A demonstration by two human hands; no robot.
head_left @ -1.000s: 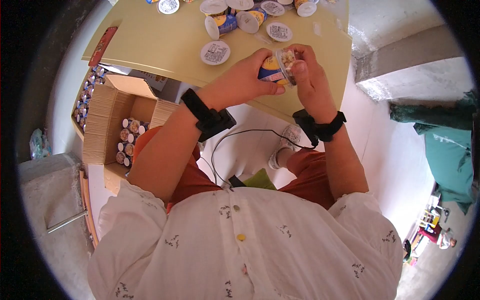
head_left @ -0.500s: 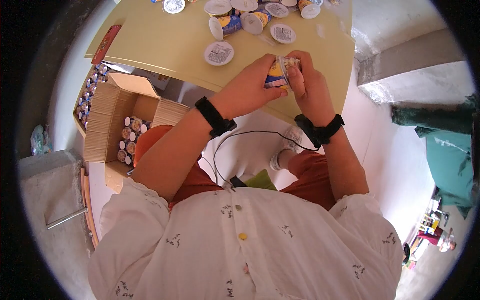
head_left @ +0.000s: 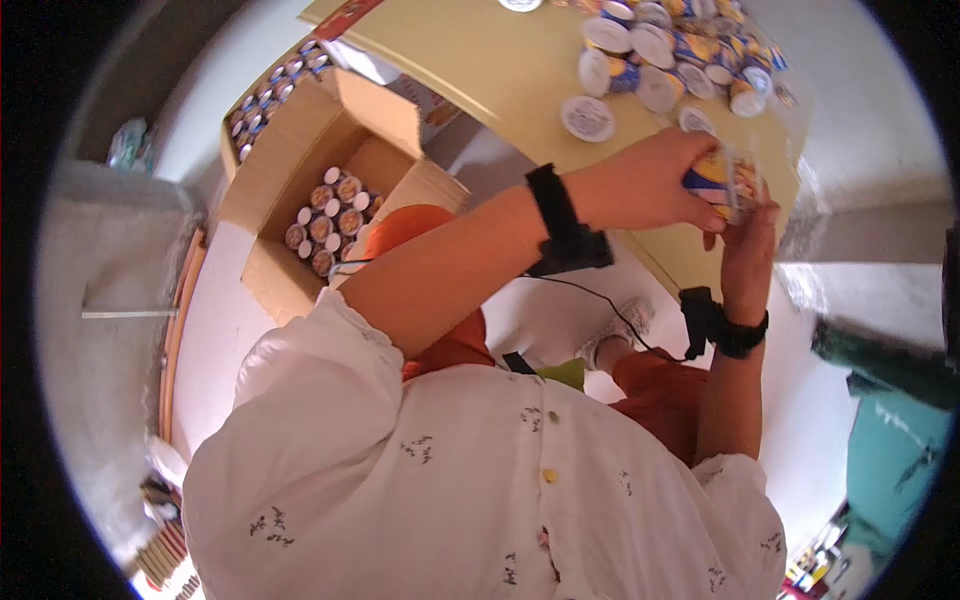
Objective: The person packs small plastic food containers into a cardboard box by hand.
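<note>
My left hand (head_left: 660, 182) is wrapped round the body of a small snack cup (head_left: 712, 186) with a blue and yellow label and a clear section showing pale pieces inside. The cup lies on its side in the air over the table's near edge. At its clear end, the fingers of my right hand (head_left: 748, 250) are closed against it, partly hidden behind the cup. Beyond my hands, several similar cups (head_left: 655, 45) lie heaped on the yellow table (head_left: 480, 60). A white lidded cup (head_left: 587, 118) and another (head_left: 697, 119) are closest to my left hand.
To the left, an open cardboard box (head_left: 282, 150) has several upright cups (head_left: 322, 228) inside. Behind it stands another container of cups (head_left: 272, 105). A red strip (head_left: 347, 18) lies at the table's left corner. A thin cable (head_left: 600, 298) runs between my wrists.
My view has swung left, so the table, hands and box appear farther right. Both hands stay on the cup; my right hand has turned and now sits lower at its clear end.
</note>
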